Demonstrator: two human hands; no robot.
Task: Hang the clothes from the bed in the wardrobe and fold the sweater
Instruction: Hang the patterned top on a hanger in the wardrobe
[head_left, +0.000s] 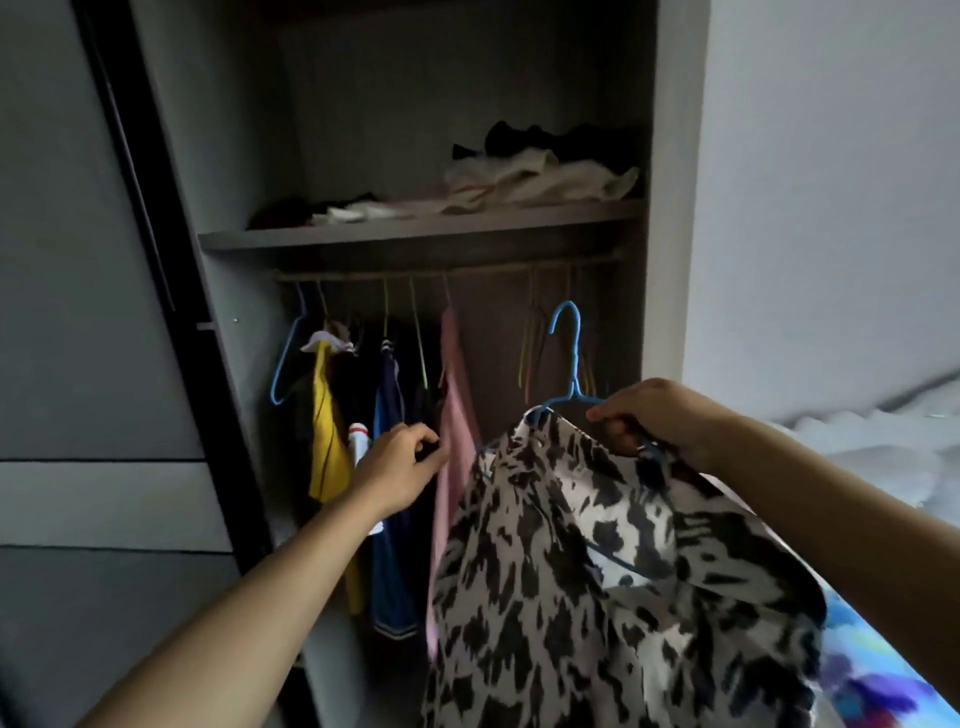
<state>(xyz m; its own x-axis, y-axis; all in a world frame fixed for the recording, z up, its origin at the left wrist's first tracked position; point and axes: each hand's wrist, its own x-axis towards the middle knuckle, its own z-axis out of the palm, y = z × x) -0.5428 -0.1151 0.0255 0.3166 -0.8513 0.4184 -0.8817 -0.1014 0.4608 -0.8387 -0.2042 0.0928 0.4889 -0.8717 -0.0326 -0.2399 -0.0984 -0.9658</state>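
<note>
Patterned shirt (597, 597) hangs from hanger (571, 358) under right hand (662, 415) grip.

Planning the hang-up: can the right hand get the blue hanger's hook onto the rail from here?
Probably yes: the right hand grips the blue hanger just under the rail, which is bare right of the pink garment.
</note>
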